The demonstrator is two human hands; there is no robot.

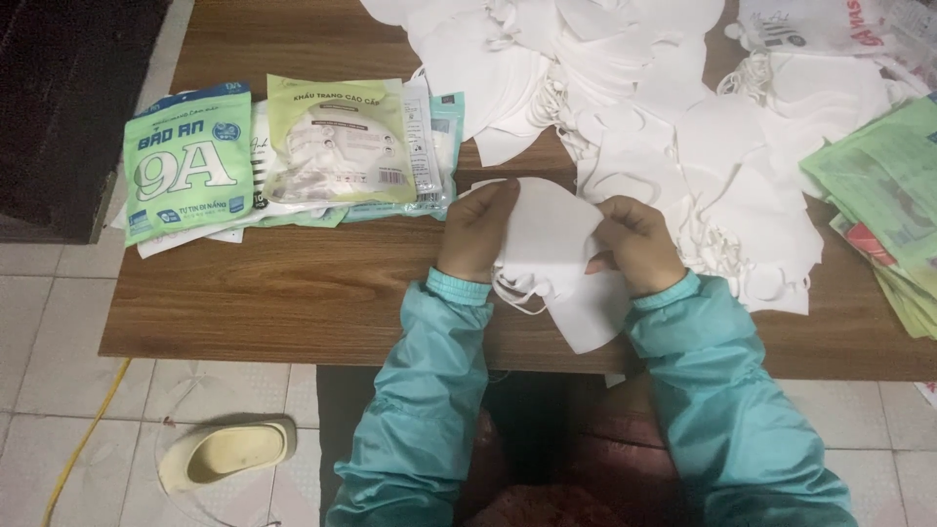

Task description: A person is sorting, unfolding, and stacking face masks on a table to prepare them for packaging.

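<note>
**Kid:** What are the hands doing?

**Helper:** The left hand [478, 232] and the right hand [636, 242] are both pinching a small stack of white face masks [556, 259]. Each hand grips one side, so the stack stays flat and even between them. It sits just above the near part of the brown wooden table [293, 293].

**Kid:** What is that loop hanging down?

**Helper:** That is an ear strap [517, 298]. It droops under the left wrist because nothing holds it.

**Kid:** And all that white stuff behind?

**Helper:** A big pile of loose masks [683, 127], spread wide and close to the hands, easy to reach.

**Kid:** I see bags too.

**Helper:** Yes. On the left lie a green packet [185, 161] and a pale green packet [337, 141], stacked flat on other packets. On the far right is a heap of flat green bags [883, 200], near the right arm.

**Kid:** What is on the floor?

**Helper:** A yellow slipper [226, 454] on the tiles, beside a thin yellow cord [83, 439].
</note>
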